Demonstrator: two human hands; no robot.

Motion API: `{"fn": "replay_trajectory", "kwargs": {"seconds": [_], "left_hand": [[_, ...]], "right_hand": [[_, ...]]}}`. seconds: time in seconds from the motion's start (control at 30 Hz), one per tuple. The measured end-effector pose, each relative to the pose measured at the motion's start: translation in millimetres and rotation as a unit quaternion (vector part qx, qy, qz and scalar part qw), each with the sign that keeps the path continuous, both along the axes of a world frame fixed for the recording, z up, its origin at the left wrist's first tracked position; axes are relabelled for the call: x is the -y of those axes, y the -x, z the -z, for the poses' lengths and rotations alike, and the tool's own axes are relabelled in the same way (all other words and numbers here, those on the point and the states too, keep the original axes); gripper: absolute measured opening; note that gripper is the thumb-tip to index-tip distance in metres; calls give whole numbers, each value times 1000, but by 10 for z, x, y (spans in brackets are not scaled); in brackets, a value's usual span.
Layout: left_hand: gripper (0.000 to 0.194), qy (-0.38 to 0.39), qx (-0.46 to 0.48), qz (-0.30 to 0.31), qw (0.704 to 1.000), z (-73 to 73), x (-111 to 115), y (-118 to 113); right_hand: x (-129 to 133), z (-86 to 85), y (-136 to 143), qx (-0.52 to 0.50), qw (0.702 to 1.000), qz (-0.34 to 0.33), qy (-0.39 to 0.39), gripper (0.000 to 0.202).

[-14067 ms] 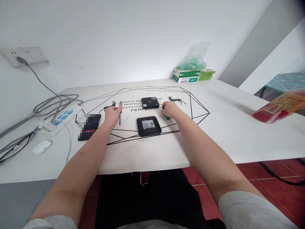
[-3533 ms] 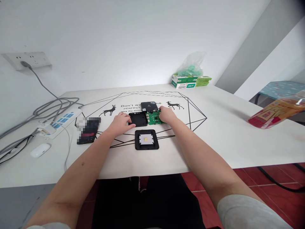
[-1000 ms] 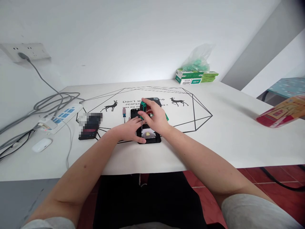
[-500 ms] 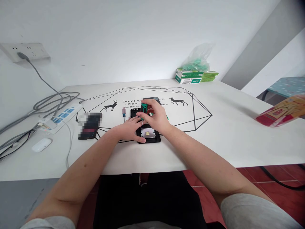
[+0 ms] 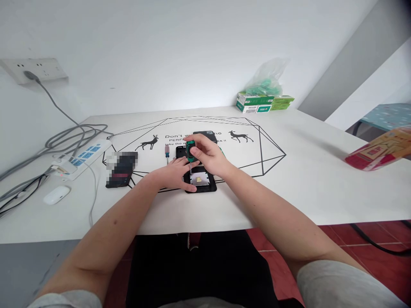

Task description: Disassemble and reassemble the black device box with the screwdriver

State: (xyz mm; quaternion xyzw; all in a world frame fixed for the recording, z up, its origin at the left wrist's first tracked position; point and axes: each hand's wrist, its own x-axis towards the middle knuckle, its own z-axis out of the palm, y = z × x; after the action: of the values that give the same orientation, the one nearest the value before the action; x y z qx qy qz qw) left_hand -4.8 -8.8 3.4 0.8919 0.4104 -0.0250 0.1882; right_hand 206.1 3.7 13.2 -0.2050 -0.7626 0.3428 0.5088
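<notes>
My right hand (image 5: 210, 155) is closed around the green and black handle of a screwdriver (image 5: 190, 150), held upright. Its thin shaft points down to the left edge of a silver plate in an opened black device (image 5: 210, 187), which looks like a phone body. A small yellowish square sits on that plate. My left hand (image 5: 173, 173) lies with fingers spread against the device's left side, its thumb at the lower left corner. Behind my hands are another black part (image 5: 180, 152) and a dark phone-like piece (image 5: 205, 135), both partly hidden.
Left of my hands lie a second screwdriver (image 5: 167, 152) and a partly blurred-out phone (image 5: 120, 177). Farther left are a power strip (image 5: 85, 158), grey cables and a white earbud case (image 5: 57, 195). Green boxes (image 5: 255, 102) stand at the wall; a plastic-wrapped package (image 5: 372, 152) is at right.
My right hand's fingers have shifted around the screwdriver handle, which now stands more upright and slightly left. My left hand and the device have stayed in place.
</notes>
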Motion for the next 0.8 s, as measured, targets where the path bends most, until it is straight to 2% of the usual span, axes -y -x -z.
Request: {"fn": "replay_trajectory", "kwargs": {"seconds": [0.13, 0.2, 0.27, 0.37, 0.43, 0.57, 0.73, 0.8], "left_hand": [[120, 31, -30, -18, 999, -48, 16, -27], [123, 29, -29, -17, 999, -52, 14, -29], [122, 31, -29, -17, 999, -46, 10, -23], [123, 32, -20, -21, 999, -41, 14, -13], [123, 29, -12, -21, 999, -44, 21, -12], [125, 29, -8, -19, 999, -52, 26, -17], [125, 30, -19, -27, 999, -65, 26, -29], [125, 31, -23, -29, 999, -76, 31, -31]], "right_hand": [[-23, 8, -14, -39, 988, -95, 112, 42], [-27, 2, -10, -60, 982, -113, 140, 41], [-31, -7, -1, -60, 988, -76, 117, 41], [-44, -10, 13, -47, 998, 13, 51, 45], [-60, 0, 19, -57, 997, 36, 35, 48], [-78, 10, 4, -60, 997, 16, 35, 47], [-32, -29, -30, -34, 994, -70, 71, 53], [-22, -44, -39, -16, 996, -62, 59, 49]]}}
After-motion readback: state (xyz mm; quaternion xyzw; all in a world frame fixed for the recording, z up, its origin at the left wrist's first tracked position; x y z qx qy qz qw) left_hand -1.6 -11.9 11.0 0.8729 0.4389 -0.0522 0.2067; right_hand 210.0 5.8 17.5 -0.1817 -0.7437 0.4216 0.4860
